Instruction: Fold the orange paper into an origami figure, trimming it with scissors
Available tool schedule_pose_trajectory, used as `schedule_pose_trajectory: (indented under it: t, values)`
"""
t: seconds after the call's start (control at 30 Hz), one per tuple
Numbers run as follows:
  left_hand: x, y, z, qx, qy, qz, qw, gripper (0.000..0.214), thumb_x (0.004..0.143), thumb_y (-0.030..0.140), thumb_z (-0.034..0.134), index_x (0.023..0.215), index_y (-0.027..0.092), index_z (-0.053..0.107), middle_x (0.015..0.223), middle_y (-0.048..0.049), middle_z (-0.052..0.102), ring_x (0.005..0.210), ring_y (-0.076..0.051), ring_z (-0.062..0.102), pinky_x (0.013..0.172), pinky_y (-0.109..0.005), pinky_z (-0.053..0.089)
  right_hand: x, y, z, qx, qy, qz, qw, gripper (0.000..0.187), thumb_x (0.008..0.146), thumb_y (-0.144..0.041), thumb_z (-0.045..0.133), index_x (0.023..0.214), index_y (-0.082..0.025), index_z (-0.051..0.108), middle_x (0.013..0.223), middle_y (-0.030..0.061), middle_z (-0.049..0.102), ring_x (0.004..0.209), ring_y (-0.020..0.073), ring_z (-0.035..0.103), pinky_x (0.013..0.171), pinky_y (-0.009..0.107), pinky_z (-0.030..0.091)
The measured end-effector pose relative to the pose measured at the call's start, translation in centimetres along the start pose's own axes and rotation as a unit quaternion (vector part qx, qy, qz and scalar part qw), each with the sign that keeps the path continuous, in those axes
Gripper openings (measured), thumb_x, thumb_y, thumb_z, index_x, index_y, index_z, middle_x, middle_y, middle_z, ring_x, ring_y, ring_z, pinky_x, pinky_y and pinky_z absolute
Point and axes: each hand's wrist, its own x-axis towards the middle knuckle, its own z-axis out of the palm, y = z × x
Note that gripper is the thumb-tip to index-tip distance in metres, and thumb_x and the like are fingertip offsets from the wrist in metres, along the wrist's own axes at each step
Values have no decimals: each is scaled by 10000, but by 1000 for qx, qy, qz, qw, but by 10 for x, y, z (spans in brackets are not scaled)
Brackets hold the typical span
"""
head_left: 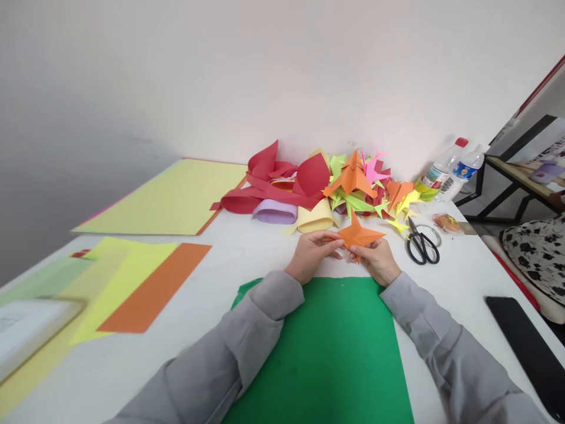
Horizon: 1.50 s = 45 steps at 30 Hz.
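Observation:
An orange folded-paper figure [359, 234] with pointed tips is held up between both hands, over the far edge of a green paper sheet [339, 347]. My left hand [314, 253] pinches its left side between thumb and fingers. On the right side, my right hand [377, 257] grips it the same way, closed on its lower right edge. Just beyond the hands lies a pile of folded paper pieces, among them an orange figure [353, 176] and red paper loops [286, 185]. Black-handled scissors [422, 242] rest to the right of my right hand.
Orange [154, 288] and yellow [132, 277] paper strips lie at left, beside a white box-like object [35, 330]. A large pale yellow sheet [176, 194] is behind them. Two bottles [450, 168] stand back right. A black flat object [525, 347] and a seated person [536, 259] are at right.

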Motion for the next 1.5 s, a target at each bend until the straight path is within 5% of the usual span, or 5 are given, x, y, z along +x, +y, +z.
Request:
schedule_pose_trajectory:
  t: [0.17, 0.37, 1.03, 1.5]
  values:
    - [-1, 3, 2, 31, -12, 22, 999, 269, 603, 329, 771, 732, 124, 652, 736, -30, 657, 584, -117, 609, 557, -270, 565, 1, 1, -1, -28, 0, -6, 1000, 227, 556, -275, 808, 688, -125, 699, 514, 30, 653, 429, 137, 566, 374, 229, 401]
    - [-3, 3, 2, 108, -65, 66, 990, 220, 591, 324, 772, 649, 130, 685, 705, -34, 629, 572, -114, 587, 522, -255, 563, 3, 2, -2, 31, -9, -5, 999, 191, 534, -213, 817, 642, -140, 677, 514, -2, 649, 444, 106, 565, 471, 229, 489]
    - [-2, 5, 0, 136, 13, 20, 990, 179, 574, 254, 764, 583, 128, 637, 519, -8, 620, 441, -98, 558, 457, -209, 475, 3, 6, -7, -26, -36, -18, 999, 266, 531, -191, 818, 780, -159, 730, 711, 27, 725, 588, 135, 639, 571, 256, 544]
    - [-2, 8, 2, 48, 23, -20, 998, 348, 528, 300, 814, 595, 137, 513, 501, -18, 635, 440, -116, 589, 460, -229, 498, 2, 1, -5, 14, -13, 19, 1000, 307, 497, -224, 842, 764, -133, 722, 666, 37, 707, 501, 131, 621, 547, 293, 558]
